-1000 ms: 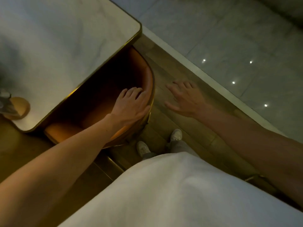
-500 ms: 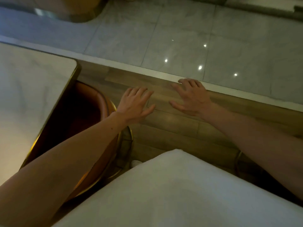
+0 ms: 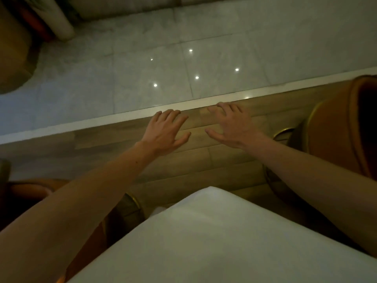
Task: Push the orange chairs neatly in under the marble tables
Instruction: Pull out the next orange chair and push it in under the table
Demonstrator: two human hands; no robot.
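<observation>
— Leftmost first: found what on the near side of the pale strip (image 3: 81,124)?

— Found the left orange chair (image 3: 34,187), well back from the strip, toward its left end. Showed only a rounded, smooth orange rim, mostly covered by the left forearm. Sat on a brass-coloured ring base (image 3: 133,201).

— Gripped by anything?

— No. Stood well apart from the left hand (image 3: 166,132). Hand spread palm down over the wood planks (image 3: 102,148), fingers straight and apart, closed on nothing, fingertips level with the strip's near edge.

— And next along the strip?

— Met the right hand (image 3: 230,127), just beside the left one and not touching it. Splayed the same way: palm down, fingers apart, empty, tips close to the strip's near edge.

— Further right?

— Reached the right orange chair (image 3: 334,139), by the strip's right end, on its near side. Stood clear of the right hand, close beside the forearm; could not tell whether touched by it. Curved like a tub, with a smooth orange shell, a gold band along the edge and a round gold foot (image 3: 284,131).

— Surfaces?

— Matte planks on the strip's near side. Glossy grey-white marble tiles (image 3: 122,82) on its far side, dotted with small bright reflections (image 3: 196,77). Plain white cloth (image 3: 214,242) lowest in view, well back from the strip.
</observation>
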